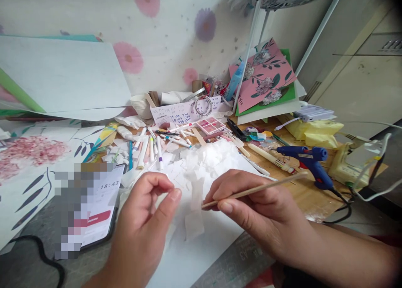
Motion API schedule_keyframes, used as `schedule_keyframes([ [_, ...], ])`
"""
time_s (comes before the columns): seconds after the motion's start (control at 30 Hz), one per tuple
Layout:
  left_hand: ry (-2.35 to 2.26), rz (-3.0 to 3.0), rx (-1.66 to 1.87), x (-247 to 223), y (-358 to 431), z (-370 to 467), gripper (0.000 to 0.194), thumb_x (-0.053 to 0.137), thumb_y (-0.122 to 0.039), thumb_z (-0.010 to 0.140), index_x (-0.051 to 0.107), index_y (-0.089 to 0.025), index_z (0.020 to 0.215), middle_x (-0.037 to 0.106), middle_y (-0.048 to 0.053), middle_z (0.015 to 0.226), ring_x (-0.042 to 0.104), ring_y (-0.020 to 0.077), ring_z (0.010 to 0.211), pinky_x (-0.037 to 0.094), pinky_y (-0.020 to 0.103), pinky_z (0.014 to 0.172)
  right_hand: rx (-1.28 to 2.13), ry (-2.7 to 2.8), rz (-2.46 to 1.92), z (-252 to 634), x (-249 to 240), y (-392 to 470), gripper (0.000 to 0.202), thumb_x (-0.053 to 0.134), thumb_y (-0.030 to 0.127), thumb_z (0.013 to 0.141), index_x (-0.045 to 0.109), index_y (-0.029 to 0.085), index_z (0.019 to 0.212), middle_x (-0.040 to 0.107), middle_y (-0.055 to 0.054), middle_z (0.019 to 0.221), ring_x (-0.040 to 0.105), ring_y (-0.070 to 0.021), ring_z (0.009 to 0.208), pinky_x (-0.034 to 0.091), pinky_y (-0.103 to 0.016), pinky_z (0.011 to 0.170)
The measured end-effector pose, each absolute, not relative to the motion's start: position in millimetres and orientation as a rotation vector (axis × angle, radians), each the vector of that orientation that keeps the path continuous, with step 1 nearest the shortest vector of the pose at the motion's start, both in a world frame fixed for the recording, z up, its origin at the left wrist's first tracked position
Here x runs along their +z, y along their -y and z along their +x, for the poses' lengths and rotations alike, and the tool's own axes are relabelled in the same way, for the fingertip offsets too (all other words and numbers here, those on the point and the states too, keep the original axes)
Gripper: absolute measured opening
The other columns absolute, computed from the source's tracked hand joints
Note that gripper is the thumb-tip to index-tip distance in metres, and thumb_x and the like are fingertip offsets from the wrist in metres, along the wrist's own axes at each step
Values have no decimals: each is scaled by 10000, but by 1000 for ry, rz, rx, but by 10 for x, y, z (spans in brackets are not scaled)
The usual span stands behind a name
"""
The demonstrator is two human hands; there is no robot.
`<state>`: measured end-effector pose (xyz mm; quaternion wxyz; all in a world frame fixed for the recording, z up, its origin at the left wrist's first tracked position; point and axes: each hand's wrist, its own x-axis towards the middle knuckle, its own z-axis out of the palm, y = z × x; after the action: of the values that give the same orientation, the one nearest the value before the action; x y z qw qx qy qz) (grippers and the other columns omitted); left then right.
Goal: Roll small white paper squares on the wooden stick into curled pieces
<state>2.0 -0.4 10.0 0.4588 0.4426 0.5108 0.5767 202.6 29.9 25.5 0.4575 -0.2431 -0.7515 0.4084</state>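
My right hand [251, 208] holds a thin wooden stick [260, 189] between thumb and fingers, its lower tip pointing left. My left hand [147, 221] is to the left, thumb and index fingertip pressed together; whatever is between them is too small to make out. Between the hands, strips of thin translucent paper [194, 225] lie over a white sheet [207, 254]. Just beyond them is a pile of crumpled white tissue pieces [220, 156].
A phone [100, 204] lies at the left beside a flower drawing [34, 154]. Markers [152, 147], a pink palette [211, 125] and paper cups [141, 106] stand behind. A blue glue gun [309, 160] with its cable is at the right.
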Motion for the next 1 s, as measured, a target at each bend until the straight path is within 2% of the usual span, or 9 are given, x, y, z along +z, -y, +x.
schedule_keyframes([
  [0.07,-1310,1504,1472,122,35,42,165,803,-140,721,705,-269,751,623,-12,806,517,221,859,383,237,801,1026,1835,-623,2024,243,-305,74,592,153,929,658,154,896,714,-72,863,696,-174,817,583,-304,715],
  [0.13,-1298,1696,1449,139,58,89,187,832,-150,668,732,-267,775,634,9,820,531,236,830,391,260,775,1042,1833,-637,2020,237,-309,83,596,169,929,664,145,889,708,-77,862,695,-175,803,582,-305,707],
  [0.27,-1318,1756,1308,144,30,127,102,764,-176,756,713,-263,743,650,6,775,573,217,765,408,262,724,1034,1858,-633,2013,229,-310,82,598,173,927,667,142,895,701,-76,859,686,-168,794,568,-296,700],
  [0.37,-1335,1774,1176,156,-26,86,128,703,-160,804,689,-252,715,663,-3,747,603,198,728,430,248,690,1037,1867,-648,2013,221,-314,83,589,170,931,658,143,893,694,-74,855,684,-169,790,565,-294,698],
  [0.5,-1399,1690,1060,157,-72,38,128,666,-199,819,664,-239,697,647,-11,713,598,193,704,436,255,663,1065,1871,-660,2020,201,-337,87,588,186,934,652,147,890,698,-81,860,685,-181,796,567,-313,709],
  [0.7,-1417,1324,970,23,-96,-18,197,614,-379,868,624,-246,723,554,-44,673,490,164,649,394,256,598,1090,1864,-668,2062,168,-376,113,584,187,933,674,131,894,695,-90,847,676,-181,779,562,-317,698],
  [0.9,-1382,1110,1030,-19,-118,-30,220,649,-409,843,612,-231,720,511,-46,691,432,165,706,380,262,633,1190,1837,-676,2138,146,-414,139,589,205,944,697,136,891,687,-79,855,679,-162,802,568,-292,716],
  [1.0,-1412,1144,1031,-11,-146,-41,222,651,-416,834,616,-227,722,502,-46,690,412,166,711,366,266,640,1351,1737,-669,2204,125,-467,142,620,279,940,678,161,887,681,-51,836,696,-150,791,593,-291,734],
])
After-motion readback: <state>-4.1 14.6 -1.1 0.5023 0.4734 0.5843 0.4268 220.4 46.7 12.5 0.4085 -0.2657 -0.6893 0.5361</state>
